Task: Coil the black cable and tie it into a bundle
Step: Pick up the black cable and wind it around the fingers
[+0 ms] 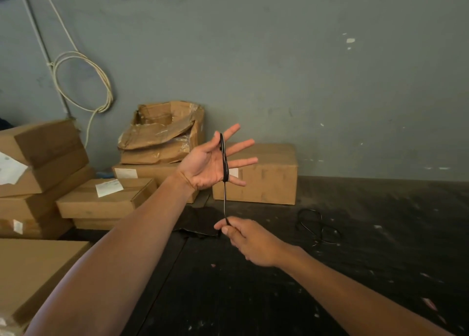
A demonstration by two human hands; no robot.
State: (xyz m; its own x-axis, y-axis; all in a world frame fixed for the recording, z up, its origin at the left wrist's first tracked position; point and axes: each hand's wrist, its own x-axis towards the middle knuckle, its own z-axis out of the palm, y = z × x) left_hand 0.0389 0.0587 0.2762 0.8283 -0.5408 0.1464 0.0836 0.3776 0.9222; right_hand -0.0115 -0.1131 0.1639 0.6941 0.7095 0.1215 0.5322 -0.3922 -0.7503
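**Q:** Hands — state?

**A:** Left hand (pixel 206 165) raised, palm up, fingers splayed and open. Black cable (pixel 224 158) is looped around the spread fingers, several turns lying across them. Right hand (pixel 247 241) sits below the left, thumb and forefinger pinched shut on the cable's free run, which is taut between the two hands.

**Q:** Progress estimate?

**A:** Judged mid-coiling. A few wraps are on the left hand. How much cable trails past the right hand cannot be told; it is hidden behind the fingers. No tie is visible around the loops, so the binding step looks not yet done. Left to do, as I read it: finish winding, slip the coil off, tie it.

**Q:** Other cable about?

**A:** A second thin dark cable (pixel 318 226) lies loose on the bench (pixel 380 234), to the right of the right hand, well apart. Whether it joins the held one is unclear.

**Q:** Containers?

**A:** Cardboard boxes (pixel 101 198) stacked left of the left hand, all shut, contents unseen. Closed box (pixel 266 175) directly behind the left hand. Torn open box (pixel 165 130) up and left of it; crumpled flaps and plastic film show, nothing else identifiable inside.
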